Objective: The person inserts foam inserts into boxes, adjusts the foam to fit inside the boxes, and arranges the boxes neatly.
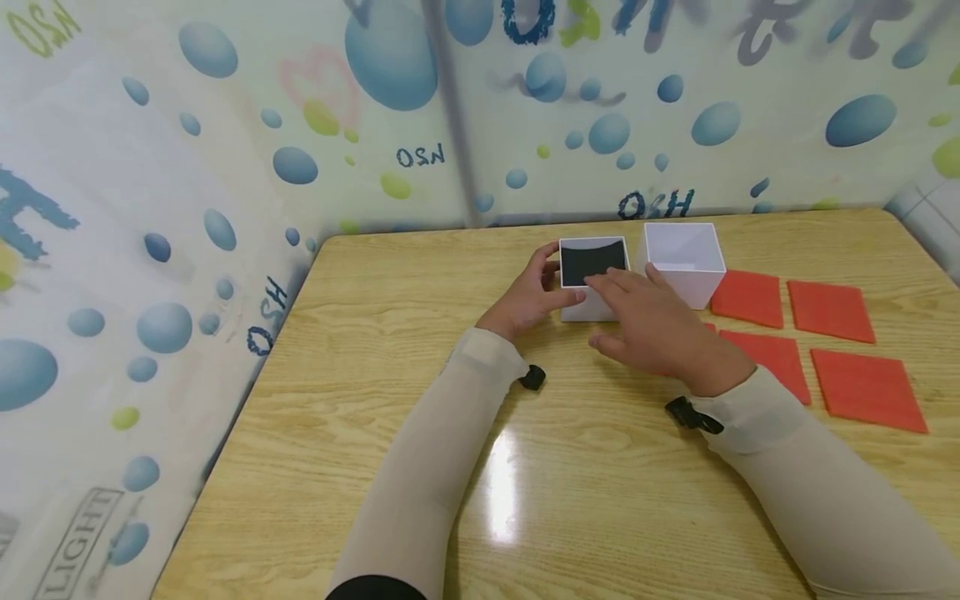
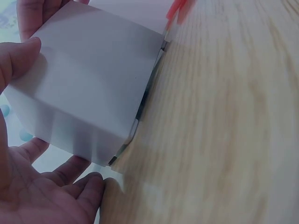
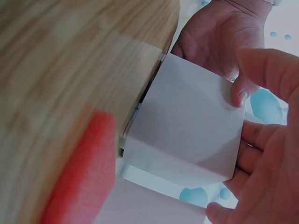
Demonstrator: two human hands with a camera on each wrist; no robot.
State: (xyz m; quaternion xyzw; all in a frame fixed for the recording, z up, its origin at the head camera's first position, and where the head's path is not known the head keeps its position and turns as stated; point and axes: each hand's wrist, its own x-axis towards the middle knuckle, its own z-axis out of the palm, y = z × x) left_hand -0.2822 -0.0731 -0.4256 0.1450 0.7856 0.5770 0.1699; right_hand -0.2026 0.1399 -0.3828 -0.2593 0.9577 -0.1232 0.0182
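Note:
A white open-topped box stands toward the back of the wooden table, a black piece filling most of its opening. My left hand holds this box at its left, thumb on the front face near the top edge and fingers along the left side, as the left wrist view also shows. Over the front right of its rim lies my right hand, fingers extended, their tips at the black piece. The right wrist view shows those fingers at the top edge of the box's front face.
A second white box, open at the top with its inner walls showing, stands just right of the first. Several flat red squares lie on the table to the right. Behind the table hangs a patterned sheet.

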